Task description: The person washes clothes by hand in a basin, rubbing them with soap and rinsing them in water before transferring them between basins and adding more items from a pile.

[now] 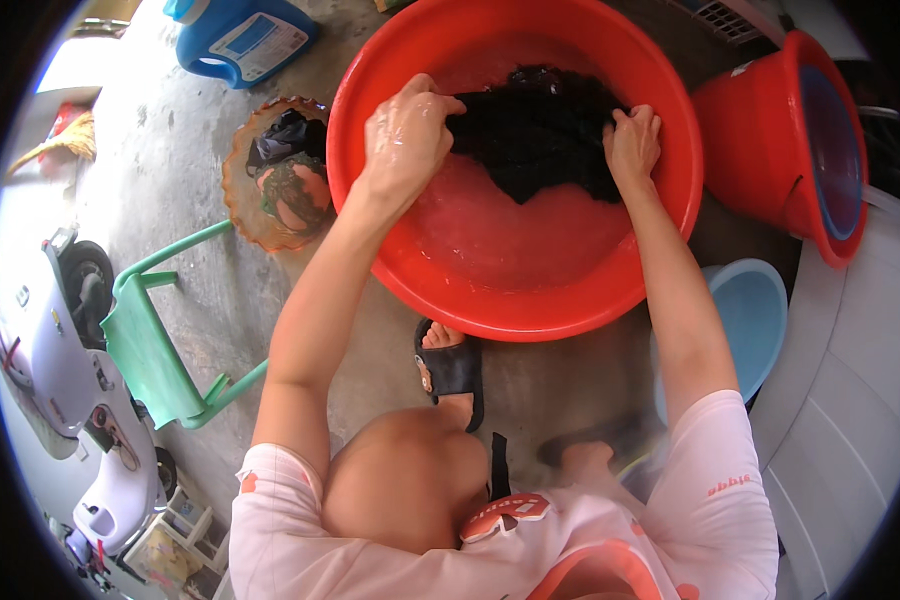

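A wet black cloth or garment (pixel 540 140) is stretched between my two hands inside a large red basin (pixel 515 312). Cloudy water (pixel 490 235) lies in the basin below it. My left hand (pixel 410 135), wet on its back, pinches the cloth's left end near the basin's left side. At the right end, my right hand (pixel 633 148) grips the cloth with its fingers closed. The cloth's lower edge hangs down toward the water; whether it touches the water I cannot tell.
Left of the basin sits a scalloped bowl (pixel 240 200) with dark and pink cloths. Beyond it stands a blue detergent jug (pixel 245 40). A green stool (pixel 155 350) lies tipped at left, near a pale scooter (pixel 45 330). Red buckets (pixel 760 125) and a light blue basin (pixel 755 315) are at right.
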A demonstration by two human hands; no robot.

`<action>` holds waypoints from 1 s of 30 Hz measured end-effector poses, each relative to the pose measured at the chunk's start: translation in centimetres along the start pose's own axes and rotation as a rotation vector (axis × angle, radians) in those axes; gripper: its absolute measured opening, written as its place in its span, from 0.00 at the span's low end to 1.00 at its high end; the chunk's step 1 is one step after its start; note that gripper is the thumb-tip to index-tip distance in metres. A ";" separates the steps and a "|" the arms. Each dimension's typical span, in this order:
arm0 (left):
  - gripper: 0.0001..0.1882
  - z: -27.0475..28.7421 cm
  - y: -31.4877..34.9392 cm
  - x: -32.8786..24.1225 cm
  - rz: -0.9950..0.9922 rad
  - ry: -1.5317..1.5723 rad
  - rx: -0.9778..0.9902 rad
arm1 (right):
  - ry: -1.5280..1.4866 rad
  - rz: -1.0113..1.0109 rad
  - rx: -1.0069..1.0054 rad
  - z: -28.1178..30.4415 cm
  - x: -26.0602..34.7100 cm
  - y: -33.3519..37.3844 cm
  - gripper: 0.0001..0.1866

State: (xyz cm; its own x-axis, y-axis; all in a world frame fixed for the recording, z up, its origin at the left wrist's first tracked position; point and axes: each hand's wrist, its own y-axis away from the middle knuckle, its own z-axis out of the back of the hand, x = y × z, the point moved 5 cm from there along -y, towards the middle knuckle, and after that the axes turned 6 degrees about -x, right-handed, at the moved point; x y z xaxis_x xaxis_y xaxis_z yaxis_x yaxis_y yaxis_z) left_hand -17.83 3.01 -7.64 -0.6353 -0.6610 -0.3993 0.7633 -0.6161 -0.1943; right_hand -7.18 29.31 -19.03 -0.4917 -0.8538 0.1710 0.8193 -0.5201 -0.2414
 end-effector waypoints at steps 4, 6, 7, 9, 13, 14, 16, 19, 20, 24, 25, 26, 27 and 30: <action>0.19 7.7 -0.1 -4.4 -0.045 0.078 -0.122 | -0.023 0.146 -0.195 1.5 -1.1 0.1 0.08; 0.18 11.2 0.3 -5.4 -0.120 0.038 -0.211 | -0.211 0.079 -0.131 3.6 -0.5 -0.7 0.09; 0.18 12.7 0.3 -5.4 -0.132 0.064 -0.259 | -0.329 0.079 -0.203 5.9 -0.4 -1.4 0.10; 0.15 15.6 0.7 -5.2 -0.169 0.037 -0.349 | -0.545 0.070 -0.286 11.2 0.0 -2.3 0.11; 0.15 17.4 0.9 -4.2 -0.029 0.096 -0.389 | -0.873 -0.022 -0.225 21.4 1.7 -2.2 0.13; 0.15 16.9 0.5 -3.9 -0.004 0.086 -0.380 | -0.999 0.025 -0.243 23.5 3.0 -2.0 0.13; 0.15 15.1 -0.3 -2.8 0.044 0.065 -0.367 | -1.045 0.082 -0.173 24.1 3.1 -1.8 0.14; 0.17 10.2 -2.4 -0.2 0.095 0.040 -0.280 | -0.660 0.197 -0.018 21.3 2.9 -2.3 0.16; 0.17 7.9 -3.0 0.8 0.020 0.000 -0.366 | -0.572 0.181 0.068 18.7 2.1 -2.5 0.18; 0.25 -4.0 -3.7 -0.7 0.190 -0.127 -0.021 | -0.348 -0.021 0.401 9.4 3.1 -2.0 0.27; 0.17 -6.7 -3.1 -1.6 0.050 -0.176 -0.055 | -0.389 -0.089 0.490 6.4 3.6 -1.6 0.29; 0.20 -9.6 -2.6 -1.6 -0.033 -0.138 -0.075 | -0.417 -0.156 0.571 3.9 4.3 -1.2 0.31; 0.23 -12.5 -2.1 -1.6 -0.195 -0.210 -0.119 | -0.407 -0.143 0.544 1.0 4.3 -0.6 0.31; 0.21 -16.1 -0.4 -2.1 -0.220 -0.350 -0.046 | -0.222 -0.106 0.467 -2.1 4.5 0.3 0.29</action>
State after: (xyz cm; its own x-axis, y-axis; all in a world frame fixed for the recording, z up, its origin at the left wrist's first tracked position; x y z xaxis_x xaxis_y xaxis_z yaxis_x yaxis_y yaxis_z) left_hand -14.87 11.54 -21.13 -0.7793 -0.6264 -0.0167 0.6044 -0.7443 -0.2842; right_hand -9.78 25.23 -20.31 -0.5464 -0.7453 0.3822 0.8373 -0.4954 0.2311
